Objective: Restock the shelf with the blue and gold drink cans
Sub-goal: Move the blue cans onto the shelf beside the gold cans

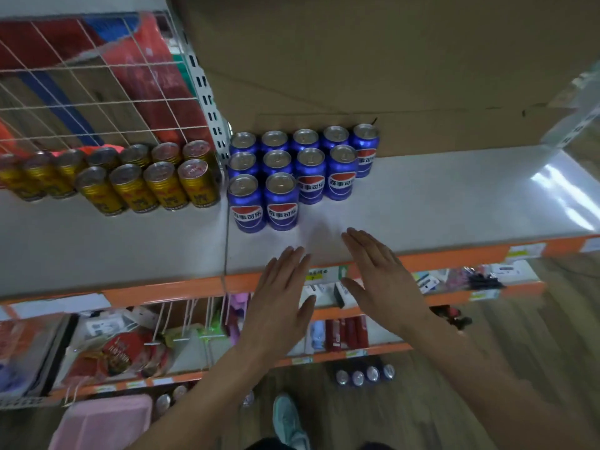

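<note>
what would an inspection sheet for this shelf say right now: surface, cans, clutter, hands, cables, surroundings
surface: white shelf with an orange front edge.
job's things: blue cans upright in three rows of five, four and two; gold cans upright in two rows to their left; cans on the floor below.
clutter: nothing seen on the shelf.
grippers: left hand and right hand flat, holding nothing, over the front edge.
cables: nothing seen.
surroundings: cardboard behind, wire grid at left, stocked lower shelves, wood floor.
</note>
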### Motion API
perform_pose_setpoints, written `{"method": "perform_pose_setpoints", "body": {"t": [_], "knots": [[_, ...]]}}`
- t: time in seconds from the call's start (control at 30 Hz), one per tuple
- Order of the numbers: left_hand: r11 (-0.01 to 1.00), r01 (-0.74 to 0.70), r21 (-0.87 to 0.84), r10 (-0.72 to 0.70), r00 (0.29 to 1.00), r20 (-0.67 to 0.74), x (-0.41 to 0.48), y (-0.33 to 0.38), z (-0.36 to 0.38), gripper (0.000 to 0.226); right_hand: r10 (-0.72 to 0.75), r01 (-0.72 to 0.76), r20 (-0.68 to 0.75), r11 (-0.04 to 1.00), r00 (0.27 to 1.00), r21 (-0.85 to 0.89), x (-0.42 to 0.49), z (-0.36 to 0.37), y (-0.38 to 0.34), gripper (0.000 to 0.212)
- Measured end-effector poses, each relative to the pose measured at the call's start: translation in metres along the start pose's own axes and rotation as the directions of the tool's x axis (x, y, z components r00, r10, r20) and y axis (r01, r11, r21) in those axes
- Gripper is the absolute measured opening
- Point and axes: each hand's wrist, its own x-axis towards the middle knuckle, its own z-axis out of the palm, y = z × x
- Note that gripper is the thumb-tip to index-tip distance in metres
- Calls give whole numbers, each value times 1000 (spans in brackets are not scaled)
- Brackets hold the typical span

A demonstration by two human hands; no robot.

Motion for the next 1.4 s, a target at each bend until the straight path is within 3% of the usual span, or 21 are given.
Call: {"method": "perform_pose_setpoints", "body": {"t": [0.1,0.23,0.37,0.57,0.7,0.93,1.03,1.27,1.4], "knots": [[999,10,-46,-9,999,39,-19,25,31,66,16,-17,29,999,999,32,-41,3,19,66],[991,101,-88,-92,990,104,-56,51,79,68,18,-25,103,998,995,61,-97,14,44,67],[985,160,-59,-144,966,213,-100,76,125,72,18,-39,227,995,974,89,-158,39,69,72],[976,215,-28,-195,925,327,-138,104,180,71,89,-146,390,982,916,119,-225,75,92,59],[961,274,-37,-223,847,482,-151,90,234,74,108,-167,467,982,878,85,-257,110,111,77],[954,297,-46,-215,782,585,-167,46,352,74,226,-349,621,934,751,82,-304,237,129,76],[984,178,-22,-132,800,585,-175,19,411,73,239,-403,675,910,698,95,-314,299,135,74],[988,156,12,-134,804,580,-188,-52,565,81,316,-491,649,865,692,103,-343,467,161,76],[991,130,7,-109,801,588,-204,-91,639,82,323,-472,629,878,707,79,-365,550,183,78]]}}
